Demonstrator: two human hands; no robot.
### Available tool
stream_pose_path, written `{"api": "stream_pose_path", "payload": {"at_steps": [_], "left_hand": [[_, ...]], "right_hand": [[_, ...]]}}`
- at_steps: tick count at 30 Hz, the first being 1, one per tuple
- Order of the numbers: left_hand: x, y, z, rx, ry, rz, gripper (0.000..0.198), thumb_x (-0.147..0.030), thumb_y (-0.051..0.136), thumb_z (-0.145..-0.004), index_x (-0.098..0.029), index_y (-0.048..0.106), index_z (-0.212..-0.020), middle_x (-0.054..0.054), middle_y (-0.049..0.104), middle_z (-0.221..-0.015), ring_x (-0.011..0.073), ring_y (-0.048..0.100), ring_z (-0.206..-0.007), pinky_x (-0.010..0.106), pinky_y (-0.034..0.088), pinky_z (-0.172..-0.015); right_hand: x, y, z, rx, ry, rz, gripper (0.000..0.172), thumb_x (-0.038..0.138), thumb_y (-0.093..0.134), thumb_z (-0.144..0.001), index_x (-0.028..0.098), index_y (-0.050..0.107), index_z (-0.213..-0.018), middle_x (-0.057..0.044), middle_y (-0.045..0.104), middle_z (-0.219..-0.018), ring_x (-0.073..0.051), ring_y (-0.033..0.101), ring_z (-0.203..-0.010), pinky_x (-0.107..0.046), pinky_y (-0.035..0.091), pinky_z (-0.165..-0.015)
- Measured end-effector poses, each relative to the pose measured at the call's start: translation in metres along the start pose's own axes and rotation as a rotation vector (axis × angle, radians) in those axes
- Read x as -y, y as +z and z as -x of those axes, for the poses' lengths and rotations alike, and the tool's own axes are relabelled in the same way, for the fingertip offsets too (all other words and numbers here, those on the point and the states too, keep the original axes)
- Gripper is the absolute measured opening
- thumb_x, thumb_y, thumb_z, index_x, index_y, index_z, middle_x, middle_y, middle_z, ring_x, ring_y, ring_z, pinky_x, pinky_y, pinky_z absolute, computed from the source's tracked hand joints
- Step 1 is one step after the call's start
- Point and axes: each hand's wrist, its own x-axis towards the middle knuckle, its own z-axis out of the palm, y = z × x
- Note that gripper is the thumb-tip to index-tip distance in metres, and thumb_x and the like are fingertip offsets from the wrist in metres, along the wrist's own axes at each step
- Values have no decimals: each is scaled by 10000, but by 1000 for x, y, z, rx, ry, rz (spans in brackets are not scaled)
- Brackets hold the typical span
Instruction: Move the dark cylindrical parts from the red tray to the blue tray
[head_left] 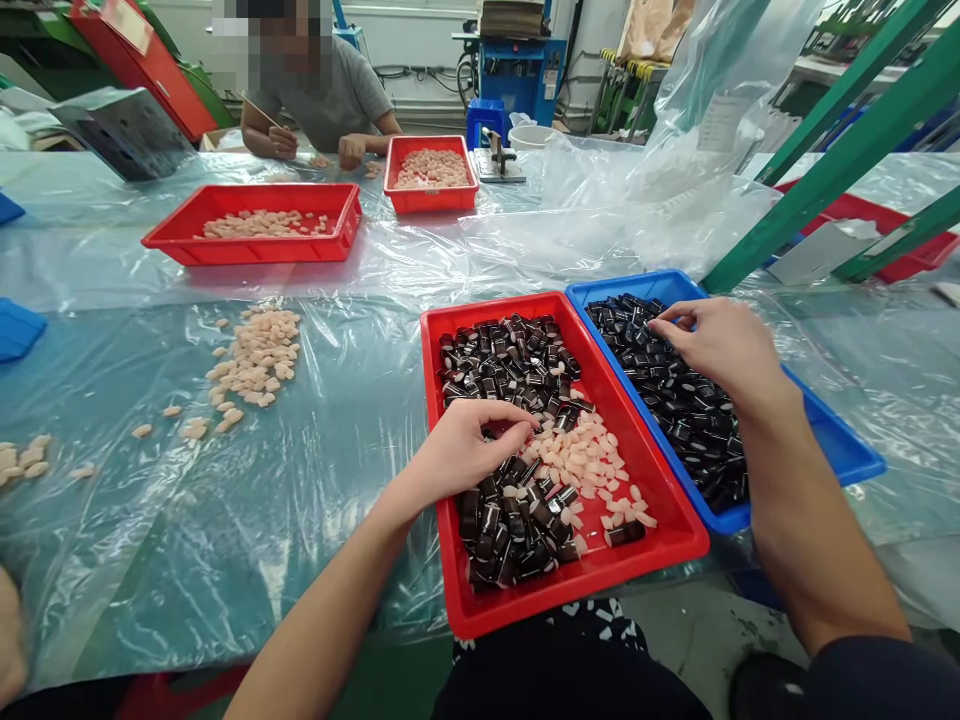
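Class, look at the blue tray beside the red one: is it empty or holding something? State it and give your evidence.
Holding something: the blue tray has small black pieces heaped across most of its floor, with the right hand over them.

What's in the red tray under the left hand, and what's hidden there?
The red tray holds dark blocks mixed with pale pink pieces. The left hand covers part of the pile, so whatever lies directly beneath it cannot be seen.

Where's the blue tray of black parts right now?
In the head view, the blue tray sits right of centre, alongside the right edge of the red tray, with the person's right hand reaching over its black parts.
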Motion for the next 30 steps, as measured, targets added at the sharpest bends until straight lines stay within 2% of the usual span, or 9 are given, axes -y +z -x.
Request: {"api": "stream_pose_path", "payload": {"at_steps": [2, 3, 5, 7, 9, 14, 21, 25, 30], "left_hand": [[1, 0, 0, 2, 5, 1, 204, -239, 565, -884, -187, 760, -912, 27, 775, -883, 158, 704, -809, 270, 554, -737], [1, 0, 0, 2, 5, 2, 201, -237, 567, -885, -186, 760, -910, 26, 774, -882, 156, 704, -805, 267, 553, -737], [1, 0, 0, -1, 2, 8, 197, -233, 571, -886, -186, 761, -909, 23, 773, -877, 149, 701, -795, 257, 550, -730], [1, 0, 0, -6, -1, 15, 195, -228, 574, -885, -187, 763, -907, 19, 773, -872, 145, 698, -787, 247, 546, -714], [1, 0, 0, -5, -6, 24, 193, -218, 575, -882, -190, 764, -907, 15, 773, -872, 141, 697, -785, 238, 542, -703], [0, 0, 0, -3, -26, 29, 187, -203, 576, -877, -198, 760, -912, 3, 771, -892, 137, 700, -806, 232, 538, -719], [-2, -2, -1, 8, -54, 18, 181, -207, 575, -880, -189, 753, -905, 6, 768, -870, 133, 696, -791, 219, 535, -711], [-2, -2, -2, 12, -61, -6, 182, -215, 577, -884, -184, 754, -916, 8, 768, -877, 136, 698, -798, 215, 533, -717], [-4, -2, -3, 18, -67, -18, 182, -216, 579, -885, -180, 754, -921, 11, 771, -888, 147, 703, -819, 219, 535, -725]], "right_hand": [[7, 1, 3, 54, -88, -139, 323, 464, 559, -856, 194, 735, -875, -81, 707, -778, -247, 635, -733, -315, 396, -629], [14, 1, 6, 132, -180, -239, 329, 466, 556, -862, 187, 729, -876, -72, 709, -788, -225, 633, -724, -303, 404, -627], [33, 3, 18, 408, -430, -406, 320, 458, 554, -878, 183, 716, -897, -55, 710, -808, -185, 622, -701, -277, 414, -615], [55, 6, 34, 736, -682, -424, 241, 396, 582, -880, 196, 704, -936, -30, 702, -796, -154, 606, -663, -256, 406, -598], [72, 11, 50, 867, -851, -307, 151, 294, 629, -851, 213, 691, -962, -3, 676, -741, -139, 587, -627, -242, 373, -577], [85, 22, 74, 826, -1039, -17, 226, 233, 730, -740, 205, 642, -947, -16, 662, -776, -175, 606, -649, -242, 295, -534], [79, 25, 85, 730, -1143, 62, 261, 256, 730, -756, 201, 635, -992, -69, 699, -978, -246, 676, -837, -269, 349, -582], [78, 34, 93, 646, -1164, 86, 155, 169, 650, -790, 173, 631, -943, -96, 692, -937, -253, 678, -841, -280, 359, -583], [82, 36, 94, 707, -1158, 134, 80, 163, 613, -810, 152, 632, -887, -104, 692, -863, -244, 675, -762, -274, 326, -542]]}}
